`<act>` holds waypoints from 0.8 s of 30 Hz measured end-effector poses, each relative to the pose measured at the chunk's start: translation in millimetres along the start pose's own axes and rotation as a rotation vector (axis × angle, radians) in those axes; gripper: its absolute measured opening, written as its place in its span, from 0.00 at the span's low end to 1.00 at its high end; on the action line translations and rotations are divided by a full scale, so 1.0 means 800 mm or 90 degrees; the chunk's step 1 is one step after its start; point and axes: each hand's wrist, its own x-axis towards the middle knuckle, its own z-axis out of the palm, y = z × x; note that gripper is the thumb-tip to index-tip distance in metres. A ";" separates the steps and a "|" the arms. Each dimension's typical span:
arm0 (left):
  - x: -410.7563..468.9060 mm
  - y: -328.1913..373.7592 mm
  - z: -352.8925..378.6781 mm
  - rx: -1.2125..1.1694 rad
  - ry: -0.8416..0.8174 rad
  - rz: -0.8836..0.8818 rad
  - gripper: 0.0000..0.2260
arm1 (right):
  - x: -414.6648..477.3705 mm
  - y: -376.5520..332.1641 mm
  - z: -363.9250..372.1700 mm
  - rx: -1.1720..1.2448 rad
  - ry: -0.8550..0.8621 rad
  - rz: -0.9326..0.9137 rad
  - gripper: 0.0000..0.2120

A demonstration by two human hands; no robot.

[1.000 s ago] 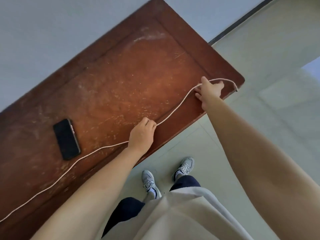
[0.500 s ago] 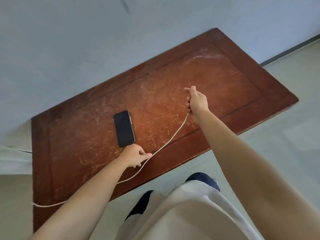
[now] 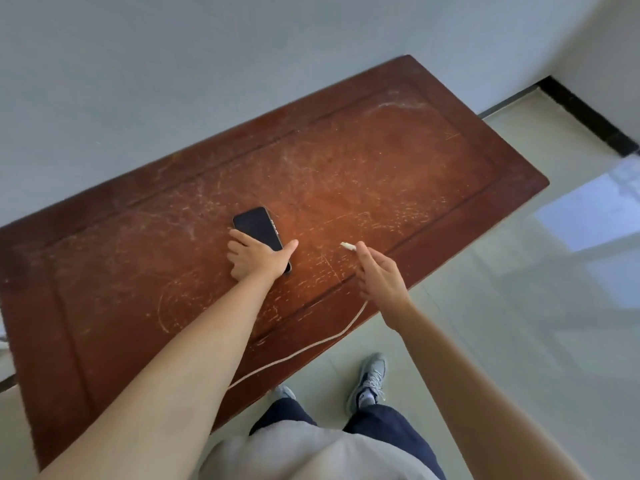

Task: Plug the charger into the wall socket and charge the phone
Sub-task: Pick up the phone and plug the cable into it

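Note:
A black phone (image 3: 258, 227) lies screen up near the middle of the scratched brown table (image 3: 398, 174). My left hand (image 3: 254, 258) wraps around its near end, fingers on the left edge and thumb on the right. My right hand (image 3: 379, 277) hovers to the right of the phone and pinches the white charging cable just behind its connector (image 3: 347, 246), which points left toward the phone. The cable (image 3: 304, 348) trails from that hand over the table's front edge and goes under my left forearm. No wall socket or charger plug is in view.
The table stands against a pale wall (image 3: 173, 81). A glossy tiled floor (image 3: 519, 306) spreads to the right, with a dark skirting strip (image 3: 588, 119) at the far right. My feet in grey sneakers (image 3: 369, 381) stand just in front of the table edge.
My left hand let go of the cable and closed on the phone's near end. My right hand slid along the cable to its connector and came toward the phone.

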 end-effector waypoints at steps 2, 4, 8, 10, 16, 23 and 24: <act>0.009 0.005 0.002 -0.020 0.020 -0.041 0.57 | -0.006 0.009 -0.005 -0.016 -0.010 -0.008 0.21; 0.013 0.002 0.001 -0.045 0.013 -0.073 0.56 | -0.010 0.015 -0.009 -0.022 -0.028 -0.009 0.19; 0.003 -0.021 -0.007 -0.183 -0.053 -0.075 0.49 | -0.008 0.018 -0.003 0.024 -0.065 0.020 0.19; -0.012 -0.038 -0.018 -0.393 -0.136 -0.095 0.42 | -0.008 0.013 0.003 0.037 -0.081 0.026 0.21; -0.078 -0.082 -0.092 -0.921 -0.298 -0.095 0.26 | -0.020 -0.033 0.033 0.086 -0.149 0.012 0.14; -0.135 -0.113 -0.165 -1.172 -0.236 0.127 0.37 | -0.065 -0.075 0.069 0.095 -0.300 -0.067 0.10; -0.140 -0.118 -0.172 -1.225 -0.253 0.155 0.37 | -0.073 -0.077 0.072 0.098 -0.314 -0.073 0.10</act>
